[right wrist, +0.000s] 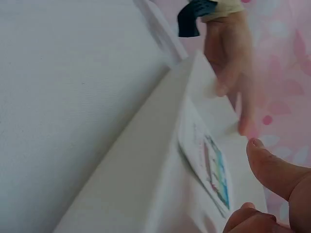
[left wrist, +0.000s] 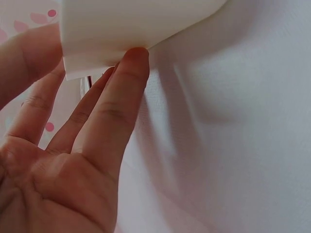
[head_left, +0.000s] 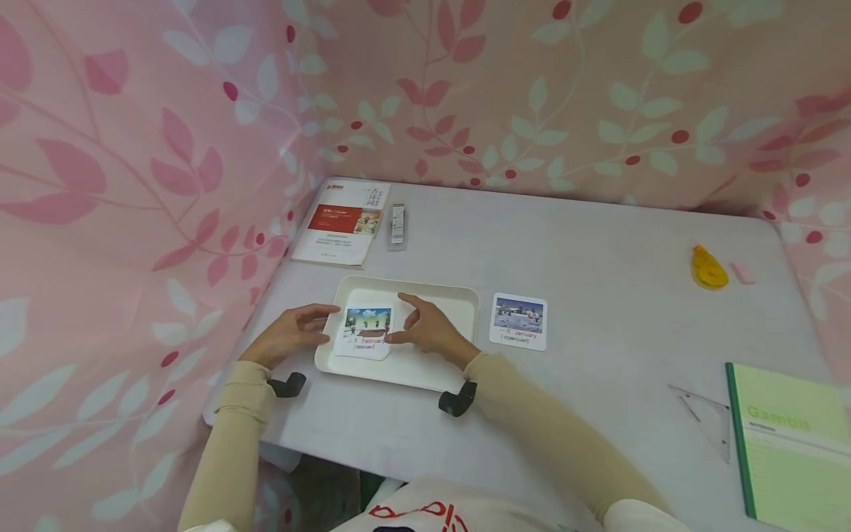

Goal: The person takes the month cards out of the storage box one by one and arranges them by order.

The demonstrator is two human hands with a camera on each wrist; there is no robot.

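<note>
A white tray (head_left: 425, 378) lies on the table with a picture card (head_left: 362, 347) marked February inside, toward its left end. My left hand (head_left: 292, 336) is at the tray's left edge, fingers extended. In the left wrist view, one fingertip meets the outside of the tray (left wrist: 112, 29), while other fingers pass partly out of sight behind it. Over the tray hovers my right hand (head_left: 432, 329), thumb and index finger spread apart, the thumb tip overlapping the February card's right edge. To the right of the tray lies a January card (head_left: 518, 325).
A book (head_left: 335, 236) and a small clear case (head_left: 397, 229) lie behind the tray. Far to the right are a yellow tape dispenser (head_left: 708, 267) and a pink eraser (head_left: 743, 272). Nearer on that side lie a clear set square (head_left: 714, 425) and a green notebook (head_left: 791, 458). Patterned curtains border the table.
</note>
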